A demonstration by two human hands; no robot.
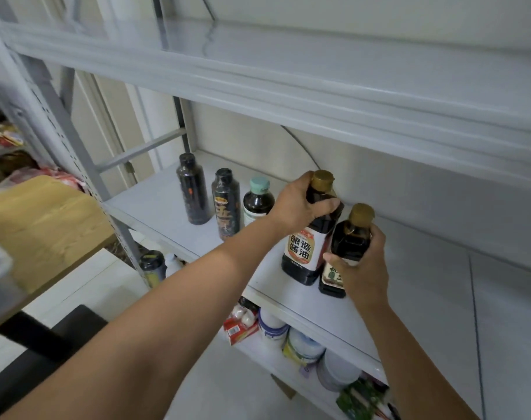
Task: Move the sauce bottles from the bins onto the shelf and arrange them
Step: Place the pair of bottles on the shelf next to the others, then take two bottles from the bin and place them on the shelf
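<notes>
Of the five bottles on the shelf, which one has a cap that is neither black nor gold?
The short bottle third from the left, just beside the left hand: its cap is pale teal, while the others' caps are black or gold.

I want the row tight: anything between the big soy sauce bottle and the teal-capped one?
Nothing visible stands between the big soy sauce bottle and the teal-capped bottle. Only the wrist of the left hand crosses there, hiding some shelf; the small bottle in the right hand is on the other side.

Glossy dark bottles (306, 237); smooth matt grey metal shelf (409, 268).
</notes>
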